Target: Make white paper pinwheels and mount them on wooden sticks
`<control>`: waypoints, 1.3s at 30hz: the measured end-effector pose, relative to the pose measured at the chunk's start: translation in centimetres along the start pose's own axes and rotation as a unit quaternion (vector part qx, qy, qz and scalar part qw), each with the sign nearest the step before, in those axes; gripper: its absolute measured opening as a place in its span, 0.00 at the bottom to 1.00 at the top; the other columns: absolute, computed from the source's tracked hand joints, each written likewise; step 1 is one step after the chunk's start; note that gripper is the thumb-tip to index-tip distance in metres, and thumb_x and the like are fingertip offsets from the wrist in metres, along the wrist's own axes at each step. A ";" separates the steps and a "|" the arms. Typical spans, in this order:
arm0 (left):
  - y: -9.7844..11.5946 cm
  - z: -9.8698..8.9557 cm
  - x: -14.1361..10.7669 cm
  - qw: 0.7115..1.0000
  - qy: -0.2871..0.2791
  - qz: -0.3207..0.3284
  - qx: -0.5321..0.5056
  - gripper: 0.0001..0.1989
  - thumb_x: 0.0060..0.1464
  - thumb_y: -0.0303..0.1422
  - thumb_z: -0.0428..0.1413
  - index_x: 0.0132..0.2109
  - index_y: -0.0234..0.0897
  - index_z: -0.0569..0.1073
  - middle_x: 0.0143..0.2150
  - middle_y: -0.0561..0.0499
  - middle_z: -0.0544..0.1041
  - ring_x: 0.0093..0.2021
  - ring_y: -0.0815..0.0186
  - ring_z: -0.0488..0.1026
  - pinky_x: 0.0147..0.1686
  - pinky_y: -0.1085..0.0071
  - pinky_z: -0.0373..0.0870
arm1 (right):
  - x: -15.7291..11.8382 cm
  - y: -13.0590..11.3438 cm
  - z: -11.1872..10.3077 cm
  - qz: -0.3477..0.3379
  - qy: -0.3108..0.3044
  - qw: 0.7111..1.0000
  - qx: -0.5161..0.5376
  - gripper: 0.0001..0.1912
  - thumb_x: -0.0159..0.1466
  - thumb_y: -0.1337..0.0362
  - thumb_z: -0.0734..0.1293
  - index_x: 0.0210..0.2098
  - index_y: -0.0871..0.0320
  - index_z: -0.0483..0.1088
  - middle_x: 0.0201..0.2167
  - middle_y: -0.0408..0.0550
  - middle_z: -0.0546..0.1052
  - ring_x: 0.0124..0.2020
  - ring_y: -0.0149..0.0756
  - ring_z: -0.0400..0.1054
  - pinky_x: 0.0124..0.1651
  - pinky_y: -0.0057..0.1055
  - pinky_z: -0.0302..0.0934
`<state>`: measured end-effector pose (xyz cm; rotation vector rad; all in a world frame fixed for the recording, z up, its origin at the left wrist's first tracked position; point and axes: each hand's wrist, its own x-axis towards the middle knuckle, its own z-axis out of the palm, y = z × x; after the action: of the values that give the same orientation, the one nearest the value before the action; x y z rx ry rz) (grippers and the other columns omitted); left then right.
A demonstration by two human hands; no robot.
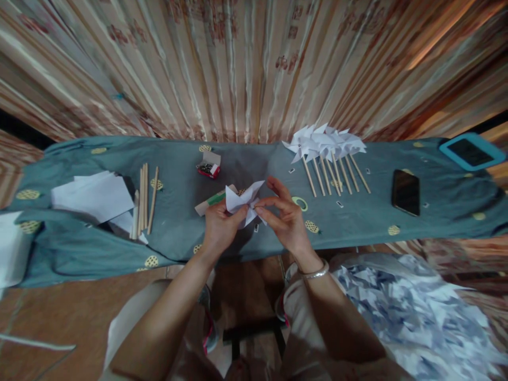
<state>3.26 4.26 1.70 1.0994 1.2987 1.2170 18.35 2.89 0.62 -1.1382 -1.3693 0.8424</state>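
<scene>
The left hand (220, 228) holds a white folded paper pinwheel (243, 202), with its thumb pressed on the paper and its other fingers mostly hidden behind. The right hand (289, 218) has its thumb and pointing finger almost closed, pinching at the middle of the pinwheel. Its other fingers are spread and bent, up off the paper. A shiny silver bracelet (316, 271) is on the right wrist.

The pinwheel is held over the long dark green cloth with yellow pineapples (369, 225), between the hands and near the cloth's front edge. The wrists are by that edge, and the arms reach in over it from the person's lap.

A green and white card box (214, 200) sits just beside the left hand, partly behind the pinwheel. A small open red box (209, 168) with dark bits inside is farther back. A pale green ring (300, 203) lies just beside the right hand.

Well apart on the left are pale wooden sticks (145, 201) and white paper sheets (95, 196). To the right, white pinwheels on sticks (327, 143) lie by the back edge. Farther right are a black phone (405, 193) and a blue-framed tablet (472, 151). A striped, wavy curtain (254, 69) hangs behind the back edge. A big heap of white paper shapes (420, 312) is below the front edge, on the right.
</scene>
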 end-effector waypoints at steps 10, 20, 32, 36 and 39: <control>-0.6 0.6 0.6 0.999 0.022 -0.027 -0.015 0.11 0.37 0.36 0.64 0.30 0.34 0.81 0.28 0.50 0.81 0.29 0.63 0.74 0.33 0.69 0.71 | 0.0 -1.2 -0.4 -0.031 0.039 0.995 -0.083 0.03 0.63 0.63 0.70 0.34 0.53 0.76 0.56 0.50 0.75 0.61 0.42 0.68 0.66 0.45 0.59; -0.2 1.6 0.6 0.999 0.011 -0.013 -0.045 0.11 0.38 0.38 0.65 0.30 0.35 0.78 0.26 0.53 0.78 0.26 0.67 0.71 0.31 0.71 0.68 | -1.9 -3.5 0.0 -0.175 -0.020 0.938 -0.299 0.09 0.71 0.68 0.59 0.41 0.55 0.71 0.59 0.54 0.74 0.62 0.37 0.67 0.62 0.38 0.63; 0.2 2.6 0.7 0.990 0.021 -0.058 -0.130 0.10 0.32 0.33 0.67 0.28 0.39 0.77 0.28 0.52 0.79 0.29 0.65 0.72 0.33 0.70 0.68 | -1.6 -3.0 -0.9 -0.149 -0.035 0.939 -0.308 0.11 0.70 0.69 0.57 0.41 0.53 0.70 0.61 0.53 0.72 0.61 0.39 0.68 0.64 0.45 0.59; 0.5 2.8 0.4 0.984 0.013 -0.089 -0.157 0.11 0.30 0.32 0.68 0.27 0.39 0.77 0.28 0.53 0.79 0.28 0.66 0.72 0.33 0.71 0.68 | -1.6 -2.9 -1.2 -0.144 -0.020 0.941 -0.306 0.10 0.71 0.67 0.57 0.40 0.52 0.70 0.59 0.53 0.73 0.62 0.39 0.67 0.64 0.44 0.61; 0.7 2.8 0.2 0.978 0.006 -0.099 -0.185 0.11 0.30 0.31 0.68 0.27 0.37 0.77 0.27 0.54 0.79 0.27 0.68 0.71 0.32 0.72 0.67 | -1.9 -2.8 -1.3 -0.153 -0.013 0.942 -0.298 0.10 0.71 0.66 0.58 0.40 0.53 0.70 0.59 0.53 0.73 0.62 0.40 0.67 0.64 0.44 0.62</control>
<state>6.06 4.78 2.44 0.6807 1.1043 1.2516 19.02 0.13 2.84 -1.3133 -1.8325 0.2102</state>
